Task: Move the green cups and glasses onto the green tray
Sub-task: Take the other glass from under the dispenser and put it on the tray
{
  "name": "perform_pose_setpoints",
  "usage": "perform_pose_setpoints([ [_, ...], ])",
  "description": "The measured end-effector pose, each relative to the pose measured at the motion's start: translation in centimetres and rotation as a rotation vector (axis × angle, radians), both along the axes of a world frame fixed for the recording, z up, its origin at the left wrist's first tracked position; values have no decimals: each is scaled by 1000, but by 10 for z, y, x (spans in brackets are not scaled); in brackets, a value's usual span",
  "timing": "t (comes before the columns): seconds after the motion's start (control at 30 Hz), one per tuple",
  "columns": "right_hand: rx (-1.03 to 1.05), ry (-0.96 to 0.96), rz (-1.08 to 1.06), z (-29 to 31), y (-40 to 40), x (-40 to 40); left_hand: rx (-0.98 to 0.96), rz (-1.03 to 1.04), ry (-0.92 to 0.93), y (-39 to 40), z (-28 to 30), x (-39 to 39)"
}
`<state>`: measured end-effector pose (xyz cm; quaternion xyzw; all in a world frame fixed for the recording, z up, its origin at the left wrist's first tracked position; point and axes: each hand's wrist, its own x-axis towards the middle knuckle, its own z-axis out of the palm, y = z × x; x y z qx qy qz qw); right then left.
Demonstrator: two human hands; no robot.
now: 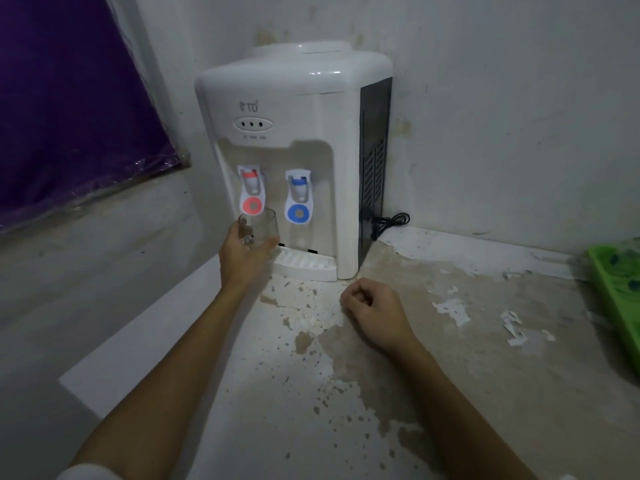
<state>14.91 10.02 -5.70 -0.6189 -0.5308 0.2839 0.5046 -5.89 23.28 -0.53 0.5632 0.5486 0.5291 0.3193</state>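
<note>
Right now the left hand (242, 252) wraps a clear glass (260, 227) from the side, holding it upright just under the red tap (252, 188) of a white water dispenser (294, 157), above the left end of the drip tray (304, 263). The right hand (375, 311) rests on the counter (450, 375) in a loose fist, holding nothing. The green tray (620, 282) lies far off at the right edge, only partly in view.

To carry this step well, the glass should probably stay level, lifted clear of the tap before swinging right, and set down gently on a bare spot of the tray.

The counter is worn, with peeling white patches and brown stains. It sits in a dim corner of stained white walls, with a purple sheet (69, 109) at the left and a black cord (389, 223) beside the dispenser.
</note>
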Motion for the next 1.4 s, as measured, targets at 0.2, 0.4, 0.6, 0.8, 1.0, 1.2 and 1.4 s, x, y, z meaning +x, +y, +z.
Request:
perform_pose_setpoints([
  [0.2,-21,116,-2,9,-7,5,-25,5,-43,-13,-4,-9],
  [0.4,-40,226,-39,17,-19,26,-80,-95,-156,-56,-5,-11],
  [0.6,-28,333,-57,35,-42,48,-88,-306,-158,-103,-6,26],
  [0.8,-100,648,-72,59,-71,70,36,-529,-64,-135,17,105],
  [1.0,-40,972,-97,88,-113,114,84,-698,-185,-159,39,202],
  [1.2,129,1163,-78,124,-144,165,100,-836,-281,-184,69,288],
  [1.4,280,1170,-270,148,-165,225,65,-1048,-180,-195,96,349],
])
